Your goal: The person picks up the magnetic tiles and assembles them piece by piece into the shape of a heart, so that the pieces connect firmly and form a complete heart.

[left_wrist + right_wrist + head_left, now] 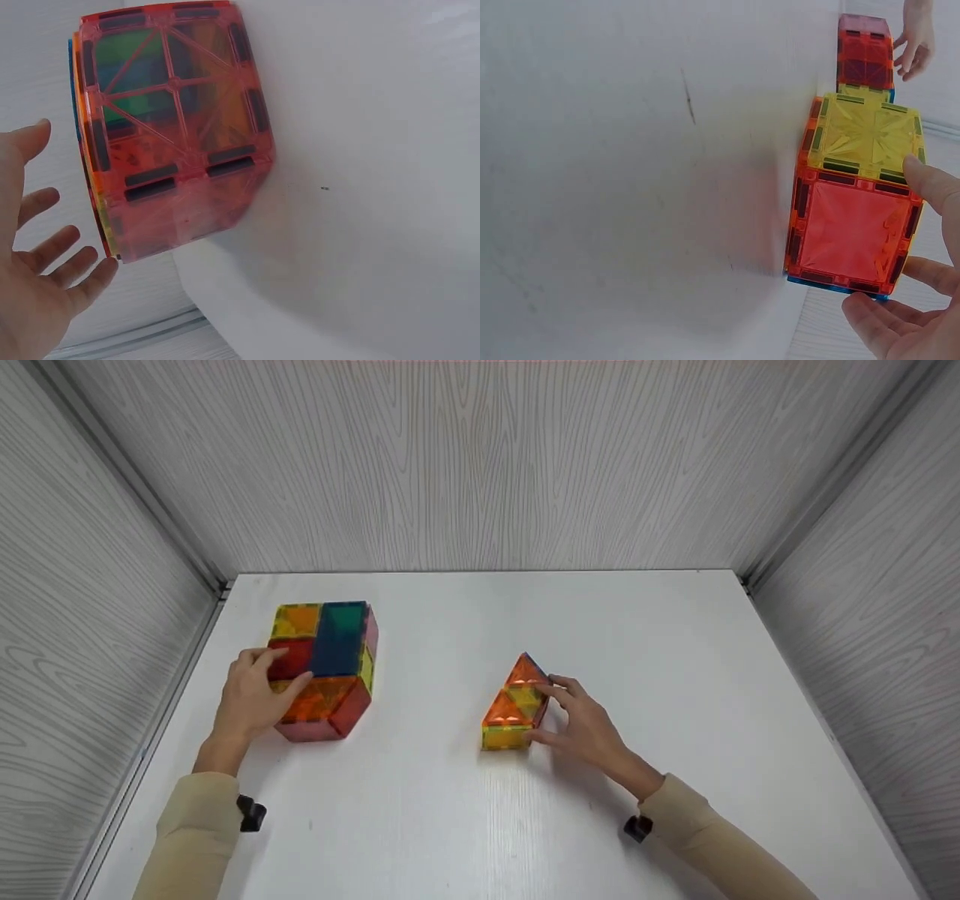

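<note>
On the left of the table stands a larger box of see-through magnetic tiles point(337, 649), with orange, red, yellow and dark blue-green tiles on top and red sides. My left hand point(251, 694) is over its left top part, fingers spread; in the left wrist view the box's red side point(180, 90) shows, and the hand point(37, 277) is beside its top face. Right of centre is a small triangular-topped magnetic tile block point(517, 705) in orange and yellow. My right hand point(589, 727) holds it by its right side, the thumb at the yellow end point(870, 135) and fingers at the opposite edge.
A white table point(450, 810) carries both tile structures. Pale wood-grain panels stand at the back point(480, 465), left point(90, 585) and right point(862, 585). A stretch of tabletop separates the two structures.
</note>
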{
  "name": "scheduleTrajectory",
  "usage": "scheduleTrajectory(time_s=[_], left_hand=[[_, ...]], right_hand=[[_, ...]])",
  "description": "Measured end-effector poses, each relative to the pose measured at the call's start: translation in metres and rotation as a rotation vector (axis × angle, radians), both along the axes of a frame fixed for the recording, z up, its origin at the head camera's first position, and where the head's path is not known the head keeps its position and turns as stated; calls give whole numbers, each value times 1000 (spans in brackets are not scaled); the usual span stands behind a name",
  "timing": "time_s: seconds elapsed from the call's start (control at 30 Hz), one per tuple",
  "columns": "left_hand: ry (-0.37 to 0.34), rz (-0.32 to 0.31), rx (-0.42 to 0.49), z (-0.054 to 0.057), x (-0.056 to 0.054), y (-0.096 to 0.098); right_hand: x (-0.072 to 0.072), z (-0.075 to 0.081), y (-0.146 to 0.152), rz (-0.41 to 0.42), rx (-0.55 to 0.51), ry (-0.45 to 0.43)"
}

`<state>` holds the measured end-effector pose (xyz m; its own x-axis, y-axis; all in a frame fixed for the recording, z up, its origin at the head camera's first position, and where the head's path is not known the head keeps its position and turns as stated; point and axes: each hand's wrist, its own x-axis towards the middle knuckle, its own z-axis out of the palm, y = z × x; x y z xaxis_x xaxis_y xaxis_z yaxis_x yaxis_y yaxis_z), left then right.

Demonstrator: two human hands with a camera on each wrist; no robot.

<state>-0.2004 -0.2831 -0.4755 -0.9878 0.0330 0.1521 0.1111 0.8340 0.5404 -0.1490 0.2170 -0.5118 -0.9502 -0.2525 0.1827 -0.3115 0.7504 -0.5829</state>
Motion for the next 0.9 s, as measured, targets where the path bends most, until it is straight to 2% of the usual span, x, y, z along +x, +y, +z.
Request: scheduleTrajectory(time_s=[0.37,0.9], left_hand=[[-114,27,3,-3,-2,-9],[-141,25,47,-8,-1,-10]], right_hand=[[-3,1,9,-4,-14,28],[-13,0,11,9,-52,-25]])
